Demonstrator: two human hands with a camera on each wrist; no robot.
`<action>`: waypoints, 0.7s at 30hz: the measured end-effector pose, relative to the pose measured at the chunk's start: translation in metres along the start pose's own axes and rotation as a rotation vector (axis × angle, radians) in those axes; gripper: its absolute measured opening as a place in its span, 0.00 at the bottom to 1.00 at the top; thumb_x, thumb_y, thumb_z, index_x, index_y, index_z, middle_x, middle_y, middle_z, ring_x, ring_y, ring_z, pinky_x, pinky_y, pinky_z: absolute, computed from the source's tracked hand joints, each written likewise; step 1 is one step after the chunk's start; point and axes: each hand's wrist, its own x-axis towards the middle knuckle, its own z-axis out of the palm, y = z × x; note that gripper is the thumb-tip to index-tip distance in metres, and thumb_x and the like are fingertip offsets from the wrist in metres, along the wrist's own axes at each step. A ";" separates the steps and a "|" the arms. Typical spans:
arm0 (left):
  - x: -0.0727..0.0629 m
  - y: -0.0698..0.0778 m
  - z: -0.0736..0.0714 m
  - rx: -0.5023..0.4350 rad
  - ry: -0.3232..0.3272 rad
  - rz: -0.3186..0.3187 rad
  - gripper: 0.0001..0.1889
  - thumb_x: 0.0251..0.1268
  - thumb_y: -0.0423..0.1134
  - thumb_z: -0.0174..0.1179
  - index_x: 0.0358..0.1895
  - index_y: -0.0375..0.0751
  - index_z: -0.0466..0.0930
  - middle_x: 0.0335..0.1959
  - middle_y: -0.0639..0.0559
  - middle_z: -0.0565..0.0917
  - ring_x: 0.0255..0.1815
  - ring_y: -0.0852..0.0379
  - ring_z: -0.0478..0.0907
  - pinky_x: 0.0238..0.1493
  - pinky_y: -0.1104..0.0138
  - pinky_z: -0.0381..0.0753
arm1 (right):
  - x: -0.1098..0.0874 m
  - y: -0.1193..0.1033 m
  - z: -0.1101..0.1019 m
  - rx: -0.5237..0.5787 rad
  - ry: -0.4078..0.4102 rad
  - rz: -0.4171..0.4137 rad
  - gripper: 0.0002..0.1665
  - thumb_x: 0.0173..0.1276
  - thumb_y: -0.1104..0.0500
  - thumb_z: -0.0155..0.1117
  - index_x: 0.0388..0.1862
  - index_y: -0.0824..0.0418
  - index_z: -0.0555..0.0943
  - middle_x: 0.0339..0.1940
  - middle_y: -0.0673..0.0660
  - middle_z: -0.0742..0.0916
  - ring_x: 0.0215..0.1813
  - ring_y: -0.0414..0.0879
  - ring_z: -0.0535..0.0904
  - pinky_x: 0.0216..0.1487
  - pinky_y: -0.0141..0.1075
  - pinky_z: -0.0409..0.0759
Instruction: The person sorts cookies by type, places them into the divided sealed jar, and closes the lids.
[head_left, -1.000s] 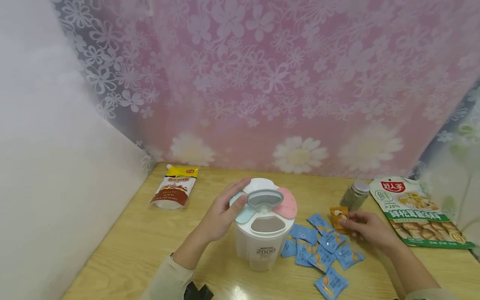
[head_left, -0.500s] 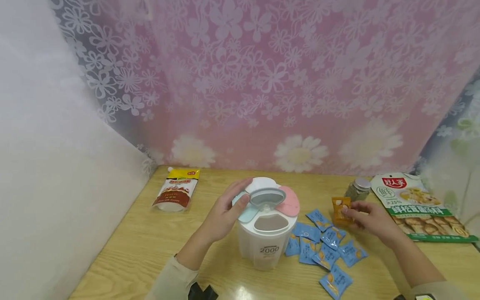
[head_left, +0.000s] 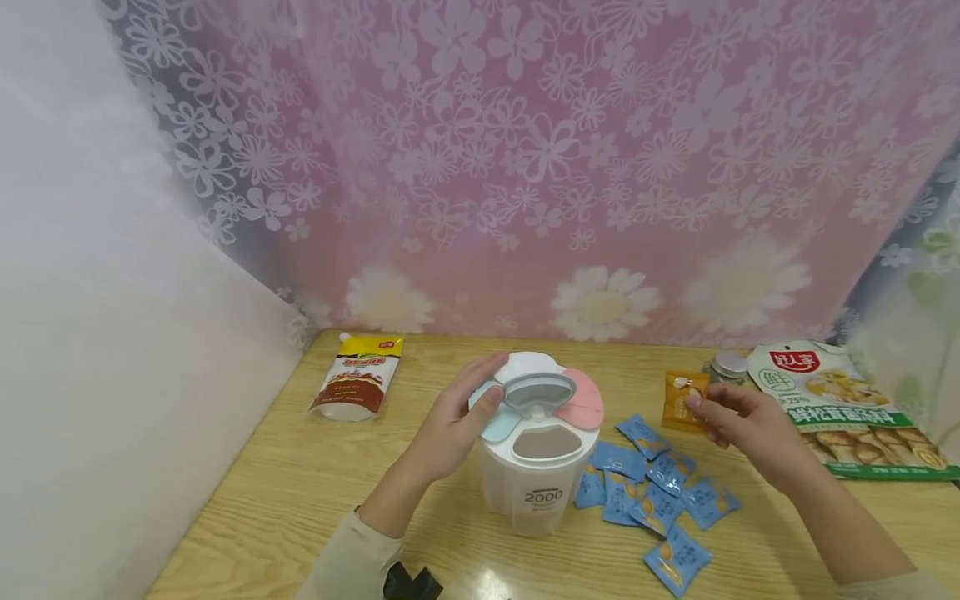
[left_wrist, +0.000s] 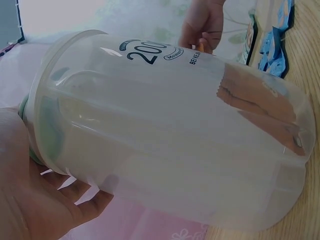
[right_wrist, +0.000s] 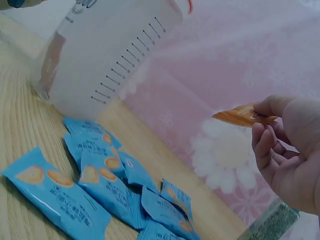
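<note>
A clear storage container (head_left: 534, 496) with a white lid and blue, pink and white flaps stands upright mid-table. One flap (head_left: 538, 390) is raised, exposing the front opening (head_left: 547, 443). My left hand (head_left: 453, 425) grips the lid's left edge, thumb on the blue flap and fingers around the far side. My right hand (head_left: 761, 433) pinches a small orange snack packet (head_left: 681, 402) by its right side, held above the table right of the container. Through the wall, in the left wrist view, an orange-brown packet (left_wrist: 260, 97) shows at the container's bottom.
Several blue snack packets (head_left: 656, 504) lie in a pile right of the container. A jar of green dried herbs (right_wrist: 272, 222) with a metal lid (head_left: 729, 362) stands behind my right hand. A green-white food bag (head_left: 847, 408) lies far right; a spouted pouch (head_left: 356, 379) lies back left.
My right hand has lifted the orange packet upward and slightly away from the pile; it now hides part of the jar. The left hand stays on the lid. The head view has shifted slightly.
</note>
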 end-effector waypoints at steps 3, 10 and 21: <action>0.000 0.000 0.000 0.002 -0.002 -0.006 0.25 0.79 0.44 0.50 0.75 0.45 0.65 0.74 0.48 0.68 0.72 0.50 0.66 0.70 0.56 0.70 | -0.006 -0.009 0.000 0.064 -0.007 -0.025 0.21 0.77 0.45 0.56 0.52 0.62 0.72 0.34 0.46 0.80 0.31 0.48 0.74 0.31 0.41 0.76; 0.000 -0.001 -0.003 0.003 0.002 -0.010 0.26 0.79 0.45 0.50 0.75 0.46 0.65 0.74 0.48 0.67 0.73 0.50 0.65 0.71 0.50 0.69 | -0.021 -0.036 0.008 0.136 -0.064 -0.170 0.13 0.80 0.55 0.53 0.49 0.65 0.75 0.28 0.50 0.79 0.28 0.48 0.74 0.28 0.41 0.76; 0.000 -0.002 -0.001 0.016 0.000 0.000 0.25 0.79 0.44 0.50 0.75 0.46 0.65 0.75 0.48 0.66 0.75 0.50 0.63 0.73 0.48 0.66 | -0.041 -0.074 0.016 0.165 -0.152 -0.328 0.06 0.80 0.65 0.49 0.45 0.66 0.74 0.26 0.51 0.78 0.25 0.50 0.72 0.25 0.42 0.74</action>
